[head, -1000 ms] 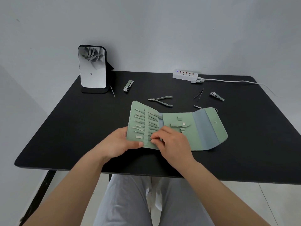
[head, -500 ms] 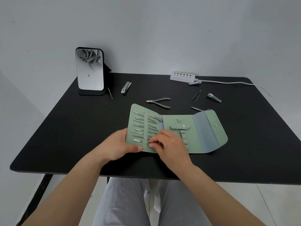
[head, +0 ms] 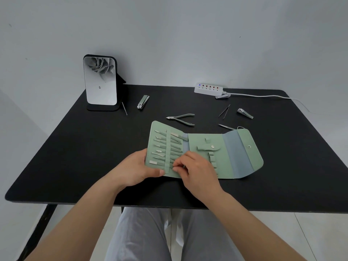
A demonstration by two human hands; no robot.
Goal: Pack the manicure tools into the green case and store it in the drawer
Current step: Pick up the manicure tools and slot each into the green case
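At table centre, near the front edge: green case [head: 205,157], unfolded flat on the black table [head: 75,157], snap flap lying open toward 3 o'clock. Its left panel holds a row of slim tools tucked under a vertical elastic strip; the middle panel's loops and small snap tab look unfilled.

Left hand [head: 135,170]: grasping the case's near-left corner, thumb on top, tilting that panel slightly up.

Right hand [head: 195,170]: fingertips pinched at the lowest slots of the left panel, apparently seating a slim tool; the tool itself is hidden under the fingers.

Loose items, all beyond the case:
- cuticle nippers [head: 181,119], 12 o'clock, just beyond the case.
- tweezers [head: 224,111], 1 o'clock.
- nail clipper [head: 244,113], 2 o'clock.
- slim pointed tool [head: 226,126], touching or just beside the flap's far edge.
- larger nail clipper [head: 143,102], 11 o'clock.
- thin pick [head: 124,108], beside the mirror [head: 99,81].
- small clipper [head: 223,96] against the power strip [head: 208,89].

Drawer: not in view.

Risks, as judged: a tool pushed only partway under the elastic could slide out when the case is folded. The tilted panel may spill seated pieces. The thin pick and the small clipper are easy to overlook.
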